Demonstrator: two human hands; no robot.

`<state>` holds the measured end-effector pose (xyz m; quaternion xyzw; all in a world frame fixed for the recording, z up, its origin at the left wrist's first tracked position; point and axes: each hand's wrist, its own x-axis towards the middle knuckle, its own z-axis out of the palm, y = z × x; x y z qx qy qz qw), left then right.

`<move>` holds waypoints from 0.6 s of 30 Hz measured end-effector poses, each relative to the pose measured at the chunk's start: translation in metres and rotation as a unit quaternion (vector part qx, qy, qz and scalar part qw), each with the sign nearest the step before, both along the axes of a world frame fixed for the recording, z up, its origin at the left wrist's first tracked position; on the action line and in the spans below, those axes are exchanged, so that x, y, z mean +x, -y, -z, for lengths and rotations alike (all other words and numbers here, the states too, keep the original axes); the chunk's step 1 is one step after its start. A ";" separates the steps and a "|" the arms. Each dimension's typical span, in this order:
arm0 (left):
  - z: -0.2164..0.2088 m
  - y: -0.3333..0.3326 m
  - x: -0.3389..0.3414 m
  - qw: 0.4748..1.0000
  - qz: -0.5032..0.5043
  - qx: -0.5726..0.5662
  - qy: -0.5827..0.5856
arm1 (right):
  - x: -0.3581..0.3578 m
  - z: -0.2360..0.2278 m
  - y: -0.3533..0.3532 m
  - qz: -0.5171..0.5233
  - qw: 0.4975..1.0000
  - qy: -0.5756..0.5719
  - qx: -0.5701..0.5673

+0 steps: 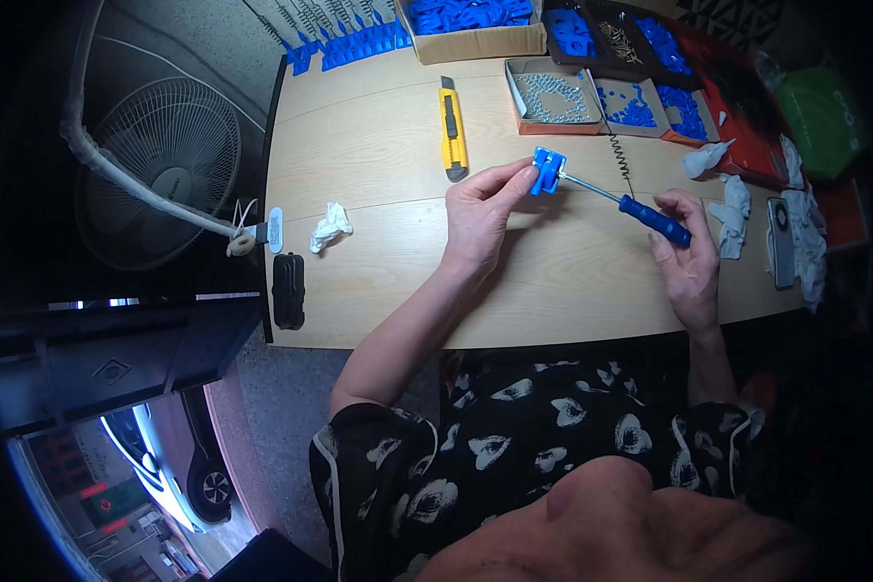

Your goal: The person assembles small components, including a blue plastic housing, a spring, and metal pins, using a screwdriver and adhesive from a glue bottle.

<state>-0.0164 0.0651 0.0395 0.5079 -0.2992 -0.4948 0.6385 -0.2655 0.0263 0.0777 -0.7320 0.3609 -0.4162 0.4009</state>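
Observation:
Above the middle of the table (388,291), my left hand (477,218) pinches a small blue plastic part (547,171) between thumb and fingers. My right hand (689,267) is closed around the blue handle of a screwdriver (655,221). The thin metal shaft points up and to the left, and its tip meets the right side of the plastic part. Whether a screw sits at the tip is too small to make out.
A yellow utility knife (452,131) lies beyond my left hand. Along the back stand a box of blue parts (477,47), a box of small metal pieces (553,124) and a dark coil spring (619,160). A phone (780,242) and crumpled tissues lie right; a black case (288,291) left.

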 end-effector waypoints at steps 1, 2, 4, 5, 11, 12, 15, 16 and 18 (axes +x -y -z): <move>0.002 0.000 0.000 1.000 -0.001 -0.001 -0.001 | -0.002 0.001 0.000 -0.001 1.000 -0.001 -0.001; 0.005 0.000 0.000 1.000 -0.009 -0.013 0.001 | -0.006 0.004 0.002 -0.016 1.000 -0.012 -0.001; 0.006 0.000 -0.001 0.999 -0.021 -0.027 0.002 | -0.006 0.008 0.001 -0.035 0.999 -0.024 -0.003; 0.005 -0.001 -0.001 0.999 -0.018 -0.029 0.003 | -0.005 0.011 0.000 -0.007 0.999 -0.027 0.022; 0.008 -0.002 0.000 0.999 -0.019 -0.043 0.015 | -0.003 0.004 -0.004 0.024 0.986 -0.026 0.161; 0.008 -0.002 0.001 0.999 -0.019 -0.042 0.014 | -0.001 0.005 -0.004 0.019 0.989 -0.016 0.144; 0.008 -0.002 0.002 0.999 -0.012 -0.048 0.014 | 0.004 0.010 -0.002 -0.004 1.000 0.017 -0.023; 0.007 -0.002 0.001 0.999 -0.013 -0.049 0.012 | 0.003 0.010 -0.001 -0.005 1.000 0.015 -0.024; 0.003 -0.003 0.000 0.999 -0.004 -0.043 0.010 | -0.001 0.010 0.001 -0.012 0.999 -0.012 -0.044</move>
